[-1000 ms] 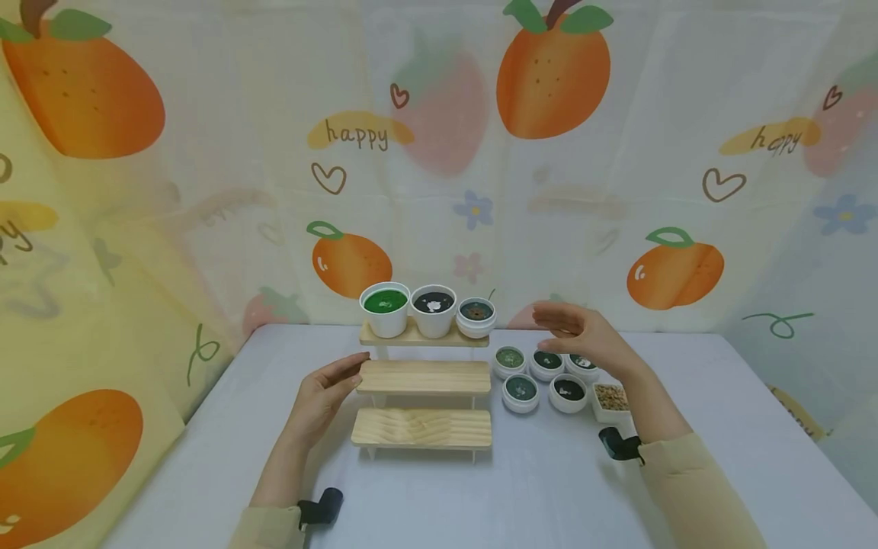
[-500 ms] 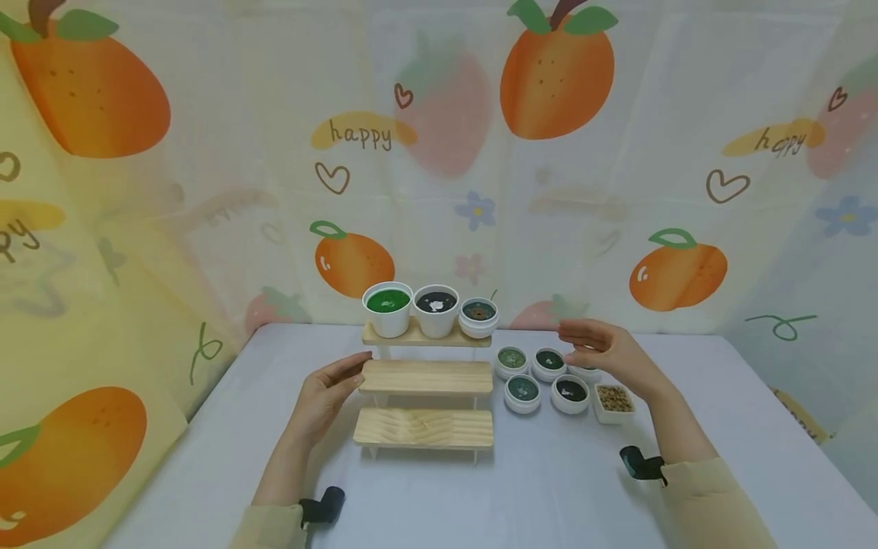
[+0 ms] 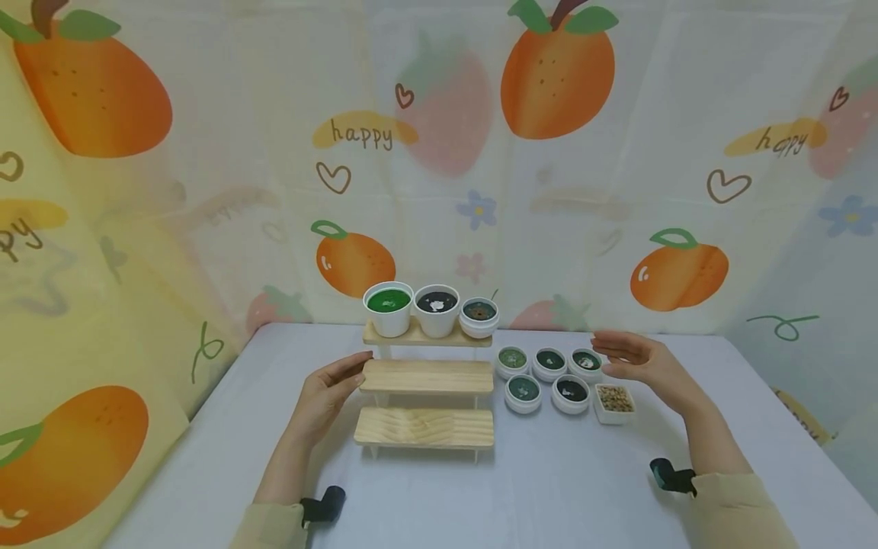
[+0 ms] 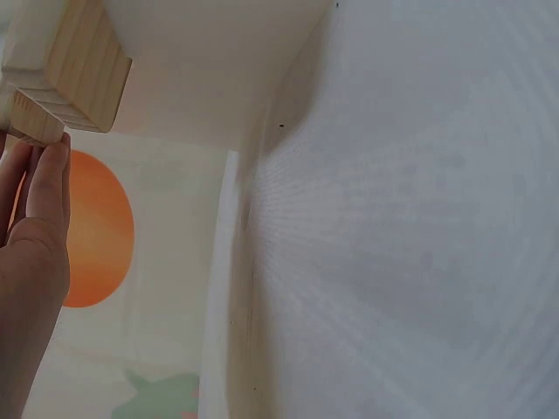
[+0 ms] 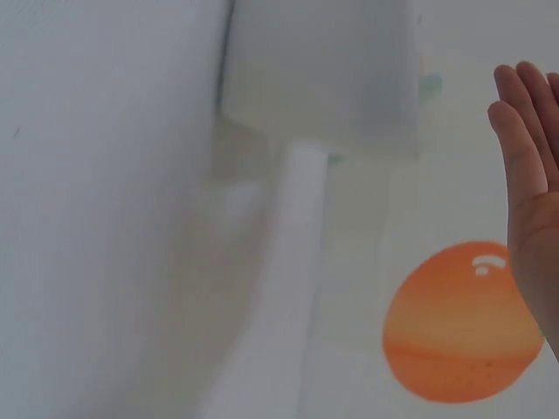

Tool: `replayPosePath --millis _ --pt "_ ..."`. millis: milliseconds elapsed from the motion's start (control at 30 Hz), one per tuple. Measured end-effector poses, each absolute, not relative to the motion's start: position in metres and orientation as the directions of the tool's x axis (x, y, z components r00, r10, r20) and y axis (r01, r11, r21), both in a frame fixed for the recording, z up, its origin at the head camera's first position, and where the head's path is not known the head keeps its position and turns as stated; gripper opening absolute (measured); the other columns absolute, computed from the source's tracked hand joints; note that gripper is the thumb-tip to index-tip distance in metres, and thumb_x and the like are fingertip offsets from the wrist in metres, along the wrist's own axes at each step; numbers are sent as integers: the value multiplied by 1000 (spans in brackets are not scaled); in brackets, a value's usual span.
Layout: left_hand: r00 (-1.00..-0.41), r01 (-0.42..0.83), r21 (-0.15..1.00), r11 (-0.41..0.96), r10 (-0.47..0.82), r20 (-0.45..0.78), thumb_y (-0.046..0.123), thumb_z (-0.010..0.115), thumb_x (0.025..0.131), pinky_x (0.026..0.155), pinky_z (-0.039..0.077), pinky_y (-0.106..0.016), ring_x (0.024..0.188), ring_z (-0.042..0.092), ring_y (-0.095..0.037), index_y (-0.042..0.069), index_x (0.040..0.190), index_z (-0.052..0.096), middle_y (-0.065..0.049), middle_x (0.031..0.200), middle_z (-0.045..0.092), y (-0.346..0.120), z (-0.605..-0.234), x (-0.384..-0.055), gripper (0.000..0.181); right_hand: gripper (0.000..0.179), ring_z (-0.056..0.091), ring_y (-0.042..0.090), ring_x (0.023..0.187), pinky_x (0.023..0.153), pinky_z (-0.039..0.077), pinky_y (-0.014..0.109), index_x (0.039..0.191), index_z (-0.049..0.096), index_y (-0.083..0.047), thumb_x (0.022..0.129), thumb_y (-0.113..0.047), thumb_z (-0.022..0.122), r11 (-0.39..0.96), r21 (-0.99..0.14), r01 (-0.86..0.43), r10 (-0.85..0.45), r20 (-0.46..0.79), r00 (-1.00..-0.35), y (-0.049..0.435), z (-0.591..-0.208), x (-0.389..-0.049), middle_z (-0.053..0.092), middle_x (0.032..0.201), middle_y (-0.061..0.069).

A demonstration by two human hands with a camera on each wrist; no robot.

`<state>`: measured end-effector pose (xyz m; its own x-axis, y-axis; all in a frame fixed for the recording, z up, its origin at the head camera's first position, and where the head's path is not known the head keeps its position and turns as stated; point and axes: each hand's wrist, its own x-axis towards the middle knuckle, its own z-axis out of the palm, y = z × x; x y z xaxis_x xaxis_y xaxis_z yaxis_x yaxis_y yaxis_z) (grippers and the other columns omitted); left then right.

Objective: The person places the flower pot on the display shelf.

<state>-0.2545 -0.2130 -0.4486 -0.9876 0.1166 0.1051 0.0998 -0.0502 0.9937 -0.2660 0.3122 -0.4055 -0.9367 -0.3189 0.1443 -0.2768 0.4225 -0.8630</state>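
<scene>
In the head view, my left hand (image 3: 322,400) touches the left end of the middle shelf (image 3: 427,377) of a three-step wooden stand. Its fingers look fairly straight; the left wrist view has the fingertips against the wooden end (image 4: 37,120). My right hand (image 3: 648,366) hovers at the right of a group of small round white jars (image 3: 524,395), its fingers extended and holding nothing. On the top shelf (image 3: 428,341) stand a white cup with a green top (image 3: 388,310), a white cup with a dark top (image 3: 436,313) and a smaller round jar (image 3: 479,318).
A square white dish (image 3: 614,415) of tan grains sits right of the jars. The bottom shelf (image 3: 424,428) is at the stand's front. A white cloth (image 3: 549,488) covers the table, and a fruit-print curtain (image 3: 569,183) hangs behind it.
My right hand has moved right and slightly down, away from the top shelf and off the jars, uncovering them and the dish. My left hand stays at the stand.
</scene>
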Motion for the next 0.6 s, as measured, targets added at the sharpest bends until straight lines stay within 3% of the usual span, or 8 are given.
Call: replayPosePath --millis 367,600 --pt "-987 102 994 -48 120 108 8 64 94 99 49 -11 113 62 3 -10 140 47 15 121 67 -212 -448 -254 52 55 53 -19 112 93 44 4 142 50 -4 93 -20 67 482 -850 -212 -299 68 -952 333 -420 -257 62 134 -8" --pt "-987 106 993 -47 119 110 7 63 94 98 50 -11 113 62 3 -10 140 46 15 122 67 -213 -449 -254 52 57 54 -18 113 95 42 2 141 47 2 91 -14 68 414 -891 -189 -347 37 -937 342 -430 -258 63 129 -18"
